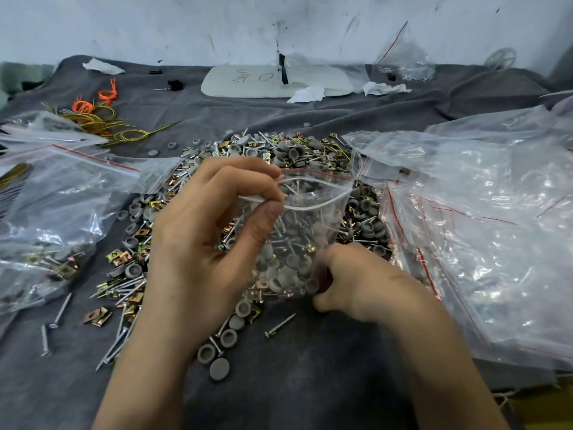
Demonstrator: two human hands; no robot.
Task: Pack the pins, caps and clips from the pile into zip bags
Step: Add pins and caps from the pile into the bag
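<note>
Clear plastic bag [297, 231] stands upright over the near half of the pile [279, 150], mouth open and facing up. Its zip strip runs in a loose curve with a red line along the far lip. Grey caps [219, 369], steel pins [280, 325] and brass-coloured clips [98, 315] fill its lower part; the same three parts lie mixed in the pile and scattered on the cloth [310, 383] near the wrists.

Left hand [204, 243]: thumb and fingertips pinch the near lip of the bag at its left end and hold it up. The other fingers curl above the rim.

Right hand [350, 280]: low, against the bag's lower right corner, fingers curled inward. This hand is blurred; whether it grips the bag, a part, or nothing cannot be told.

Surroundings: the dark grey cloth covers the whole work surface, creased. A full bag [40, 243] holding the same parts lies at the left edge. Spare bags [483, 231], clear with red lines, lie heaped on the right, just beside the pile. Yellow and orange ties [124, 135] lie at far left. A white board [276, 80] with handwriting rests by the wall, with crumpled tissue [307, 94] at its near edge.
</note>
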